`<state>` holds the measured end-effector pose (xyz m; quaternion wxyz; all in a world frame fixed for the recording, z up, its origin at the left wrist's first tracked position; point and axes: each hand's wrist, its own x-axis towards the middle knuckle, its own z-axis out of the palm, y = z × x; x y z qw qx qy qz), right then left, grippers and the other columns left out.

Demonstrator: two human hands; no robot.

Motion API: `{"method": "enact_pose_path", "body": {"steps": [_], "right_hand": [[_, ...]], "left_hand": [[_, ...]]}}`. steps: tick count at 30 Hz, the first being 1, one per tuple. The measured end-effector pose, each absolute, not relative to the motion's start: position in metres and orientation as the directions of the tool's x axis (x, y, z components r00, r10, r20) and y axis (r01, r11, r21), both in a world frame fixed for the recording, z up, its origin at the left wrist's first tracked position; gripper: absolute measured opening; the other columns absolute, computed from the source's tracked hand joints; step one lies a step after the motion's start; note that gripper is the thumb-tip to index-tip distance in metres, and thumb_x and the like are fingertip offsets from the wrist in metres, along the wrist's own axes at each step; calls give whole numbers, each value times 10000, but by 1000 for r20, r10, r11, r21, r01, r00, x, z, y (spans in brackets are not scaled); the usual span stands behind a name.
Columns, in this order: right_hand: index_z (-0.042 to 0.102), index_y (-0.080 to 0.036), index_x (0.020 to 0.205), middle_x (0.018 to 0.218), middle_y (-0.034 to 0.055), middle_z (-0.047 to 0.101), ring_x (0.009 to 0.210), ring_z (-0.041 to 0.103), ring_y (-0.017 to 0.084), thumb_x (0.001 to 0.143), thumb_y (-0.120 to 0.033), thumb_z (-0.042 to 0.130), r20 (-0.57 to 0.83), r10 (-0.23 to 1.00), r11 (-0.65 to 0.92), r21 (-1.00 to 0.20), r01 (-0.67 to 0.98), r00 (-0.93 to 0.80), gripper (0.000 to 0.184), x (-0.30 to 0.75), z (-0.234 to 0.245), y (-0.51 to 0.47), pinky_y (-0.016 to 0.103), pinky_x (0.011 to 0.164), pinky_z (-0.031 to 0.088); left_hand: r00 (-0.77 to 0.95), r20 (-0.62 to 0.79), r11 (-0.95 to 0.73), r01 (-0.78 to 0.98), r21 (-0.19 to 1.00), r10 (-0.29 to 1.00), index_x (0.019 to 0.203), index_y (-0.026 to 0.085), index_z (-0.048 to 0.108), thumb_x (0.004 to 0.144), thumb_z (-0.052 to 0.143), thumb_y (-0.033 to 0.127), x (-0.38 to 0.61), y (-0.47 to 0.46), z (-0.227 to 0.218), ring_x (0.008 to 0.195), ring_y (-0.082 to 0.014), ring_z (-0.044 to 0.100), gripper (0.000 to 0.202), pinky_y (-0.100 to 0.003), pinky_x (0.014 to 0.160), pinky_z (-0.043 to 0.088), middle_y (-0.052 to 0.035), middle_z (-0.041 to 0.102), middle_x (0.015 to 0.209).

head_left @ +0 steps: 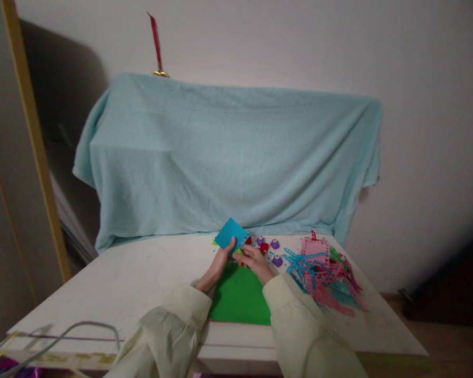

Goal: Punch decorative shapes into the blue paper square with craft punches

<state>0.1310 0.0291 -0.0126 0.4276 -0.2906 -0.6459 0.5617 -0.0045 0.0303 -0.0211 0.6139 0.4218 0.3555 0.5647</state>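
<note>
Fingers (231, 243) of the left hand (222, 260) were closed on the lower edge of a blue card (231, 232), holding it tilted just above the table (142, 278), with one corner pointing up toward the wall. The right hand (254, 260) lay just beside it, knuckles up and fingers bent toward the card's right-hand corner. Whether those fingers pinched the card or only pressed near it could not be told. A small red piece (248, 240) showed at that corner, too small to identify. Both wrists ran back into pale cream sleeves (173, 325), the forearms converging from the near edge of the table.

Under the two hands lay one green sheet (240, 299), flat and reaching to the table's near edge. To the right stood two purple punches (275, 243) and one red punch (264, 247), close together, and a fourth small piece behind them was unclear. Farther right lay one pink sheet (316, 247) and a single heap of pink and blue strips (327, 286). One light blue towel (228, 157) was draped over something along the wall, with one red ribbon (156, 39) rising above it. One grey cable (82, 328) looped at the near left corner.
</note>
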Motion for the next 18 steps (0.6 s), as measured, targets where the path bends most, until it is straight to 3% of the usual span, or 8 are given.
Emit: {"method": "enact_pose_path", "body": {"steps": [18], "right_hand": [[573,-169,837,646,-22,534,537,482,97,688,-463,660,220,857,190,-976,-111,-466,340,130,-13,31,212,440,279]], "left_hand": [[116,40,4,-356,935,992,960,127,576,736,536,585,-7,32,-23,641,-173,618,511,-268,590,443,-78,661,788]]}}
